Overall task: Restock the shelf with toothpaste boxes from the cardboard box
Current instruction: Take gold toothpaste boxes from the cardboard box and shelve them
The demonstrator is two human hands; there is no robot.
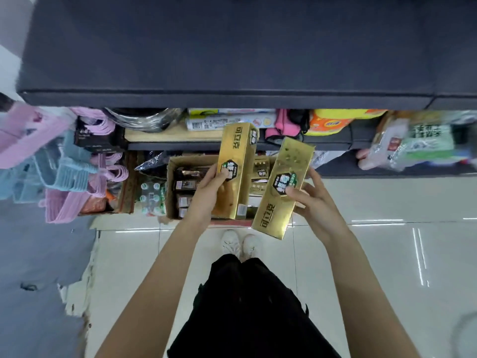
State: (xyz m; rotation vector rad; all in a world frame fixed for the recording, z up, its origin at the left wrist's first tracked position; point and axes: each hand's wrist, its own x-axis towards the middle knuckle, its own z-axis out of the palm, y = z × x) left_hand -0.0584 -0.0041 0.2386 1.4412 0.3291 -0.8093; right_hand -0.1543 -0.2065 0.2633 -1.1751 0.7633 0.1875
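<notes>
Left hand & right hand each grip a gold toothpaste box, black hex label.

Mid-frame, the left hand grips one gold toothpaste box, thumb on its hexagon label, while the right hand pinches a second gold box tilted just beside it. Below them sits the open cardboard box on the pale tiled floor, under the dark shelf spanning the top of the frame.

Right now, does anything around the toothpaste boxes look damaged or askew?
The grey floor covering at lower left has a ragged, torn white edge beside the tiles. The two gold toothpaste boxes look intact, one in the left hand, one in the right hand.
</notes>
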